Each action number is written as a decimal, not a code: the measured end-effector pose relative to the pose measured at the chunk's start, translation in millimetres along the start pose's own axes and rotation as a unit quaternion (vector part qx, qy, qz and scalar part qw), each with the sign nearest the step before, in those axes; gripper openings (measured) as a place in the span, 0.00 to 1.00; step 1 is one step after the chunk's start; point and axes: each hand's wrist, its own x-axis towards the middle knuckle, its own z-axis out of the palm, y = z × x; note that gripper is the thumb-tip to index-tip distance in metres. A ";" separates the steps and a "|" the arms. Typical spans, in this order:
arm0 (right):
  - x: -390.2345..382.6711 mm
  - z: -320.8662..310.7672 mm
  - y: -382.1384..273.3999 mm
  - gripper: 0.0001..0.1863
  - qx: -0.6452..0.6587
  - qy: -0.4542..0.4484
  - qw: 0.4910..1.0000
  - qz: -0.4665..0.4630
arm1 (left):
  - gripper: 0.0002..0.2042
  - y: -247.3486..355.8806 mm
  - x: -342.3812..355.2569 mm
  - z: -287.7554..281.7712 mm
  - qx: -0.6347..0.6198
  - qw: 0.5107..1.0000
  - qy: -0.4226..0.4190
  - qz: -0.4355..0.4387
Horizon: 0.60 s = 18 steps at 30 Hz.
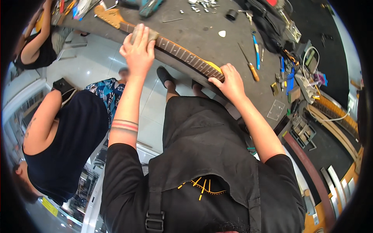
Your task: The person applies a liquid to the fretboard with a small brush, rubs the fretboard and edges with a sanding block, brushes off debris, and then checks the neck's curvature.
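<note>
Slantwise at the Bench Edge: A Guitar Neck [185, 55] Under Two Hands

The neck lies along the near edge of a dark workbench [196, 28], its pale wooden headstock [108, 16], pierced with tuner holes, toward the upper left. Its dark fretboard carries silvery frets and small light dots, with an amber strip of wood showing along the far side.

The person's left hand [139, 50] is closed over a greyish block [153, 35], fingers extended forward, pressing it against the fretboard near the headstock end. That arm reaches nearly straight ahead. The right hand [232, 83] is clamped around the opposite end, its forearm angling inward from the right.
</note>
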 end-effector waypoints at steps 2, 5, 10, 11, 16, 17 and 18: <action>-20.5 3.1 11.2 0.30 0.005 0.028 0.999 0.014 | 0.27 13.7 -2.4 -3.9 -0.002 1.000 0.002 0.010; -40.5 25.9 27.2 0.32 0.017 0.089 0.995 0.044 | 0.26 64.3 -21.2 -10.4 -0.036 0.998 -0.038 0.046; -46.3 58.3 34.3 0.32 -0.010 0.197 0.980 0.012 | 0.32 202.5 -95.3 -21.9 -0.226 0.942 -0.121 0.216; -45.5 60.7 35.4 0.32 -0.003 0.216 0.976 0.003 | 0.31 206.6 -95.2 -23.2 -0.231 0.933 -0.121 0.248; -45.5 60.3 31.5 0.35 -0.042 0.227 0.973 0.021 | 0.27 105.3 -32.4 -15.8 -0.118 0.956 -0.108 0.244; -46.4 61.4 32.3 0.35 -0.054 0.227 0.972 0.015 | 0.26 96.9 -29.3 -18.7 -0.107 0.959 -0.086 0.247; -45.6 62.2 34.1 0.35 -0.055 0.229 0.972 0.024 | 0.26 106.6 -34.9 -13.6 -0.135 0.953 -0.088 0.258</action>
